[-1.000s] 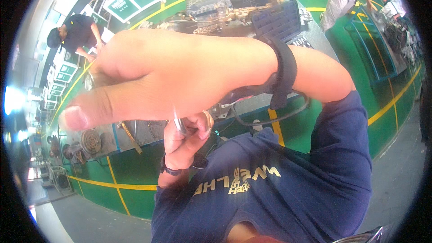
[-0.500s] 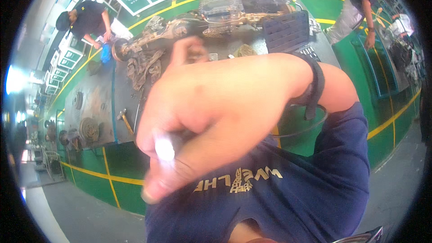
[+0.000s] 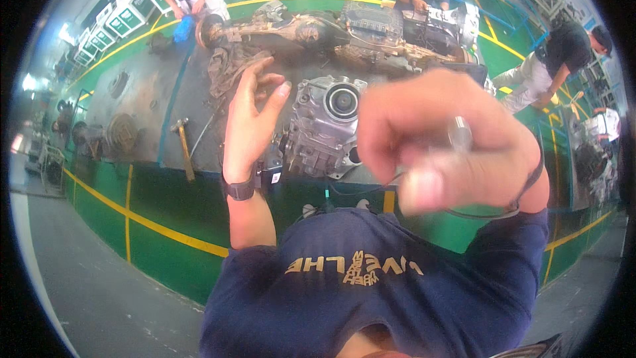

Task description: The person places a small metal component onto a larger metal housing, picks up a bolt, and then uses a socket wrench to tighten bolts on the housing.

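A grey metal gearbox housing [image 3: 316, 134] with a round ringed opening on top sits on the bench in front of me. Just to its left, my left hand [image 3: 255, 116] is raised with thumb and fingers apart, holding nothing. My right hand [image 3: 457, 136] is lifted close to the camera on the right, blurred, with its fingers curled in. Between its thumb and fingers shows a small shiny metal cylinder [image 3: 459, 134], whose kind I cannot make out. This hand hides the bench area right of the housing.
A hammer [image 3: 184, 149] lies left on the metal bench [image 3: 142, 116]. Behind the housing are a crumpled cloth [image 3: 228, 69], a long rusty axle [image 3: 265, 32] and a dark ribbed casing [image 3: 372, 23]. Co-workers stand at far left, far middle and right [image 3: 563, 53].
My right hand has moved right, uncovering the gearbox housing and my left hand. The view has shifted, with the bench and co-workers appearing in different places.
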A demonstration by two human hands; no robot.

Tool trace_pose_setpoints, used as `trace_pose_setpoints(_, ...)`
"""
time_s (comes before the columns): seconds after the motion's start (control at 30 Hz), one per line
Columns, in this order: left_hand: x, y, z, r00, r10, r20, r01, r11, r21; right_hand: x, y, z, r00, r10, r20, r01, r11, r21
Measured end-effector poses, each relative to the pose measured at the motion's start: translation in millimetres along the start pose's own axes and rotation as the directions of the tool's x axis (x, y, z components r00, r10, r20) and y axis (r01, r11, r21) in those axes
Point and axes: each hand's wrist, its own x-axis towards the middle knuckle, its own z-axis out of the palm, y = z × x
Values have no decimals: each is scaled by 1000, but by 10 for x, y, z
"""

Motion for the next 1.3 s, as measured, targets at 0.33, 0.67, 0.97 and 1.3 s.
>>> trace_pose_setpoints(0.33, -420, -478, -429, 985, -54, -166, 57, 998, 15, -459, 112, 84, 921, -46, -387, 79, 995, 69)
trace_pose_setpoints(0.67, -498, -659, -384, 974, -111, -199, 114, 993, 6, 216, 278, -430, 949, 5, -314, 51, 984, 169)
trace_pose_setpoints(0.97, -504, -712, -297, 974, -193, -122, 200, 979, 46, -367, 326, -205, 943, -320, -91, 316, 947, -56)
trace_pose_setpoints(1.3, -412, -760, -240, 977, -90, -196, 101, 994, 45, -316, 33, -181, 939, -328, 107, 342, 842, -417)
